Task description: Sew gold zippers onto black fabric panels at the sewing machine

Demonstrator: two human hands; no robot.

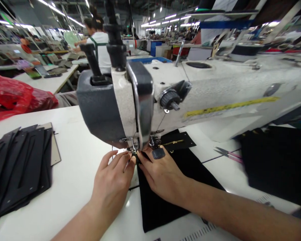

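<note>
A black fabric panel (163,204) lies under the sewing machine head (102,107), its upper edge at the presser foot (134,149). My left hand (115,177) is left of the foot, thumb and fingertips pinched together on the edge of the black fabric. From the right, my right hand (163,172) rests over the panel, its fingers closed on the edge beside the needle area. Fingertips of both hands almost meet there, and the machine partly hides them. Behind my right hand lies a black piece with a gold zipper (174,142).
Black cut pieces (27,164) are stacked on the left of the white table (72,134). Pink-handled thread snips (228,154) lie right, beside more black fabric (276,164). A red plastic bag (12,93) sits at the far left. A co-worker (100,47) stands behind the machine.
</note>
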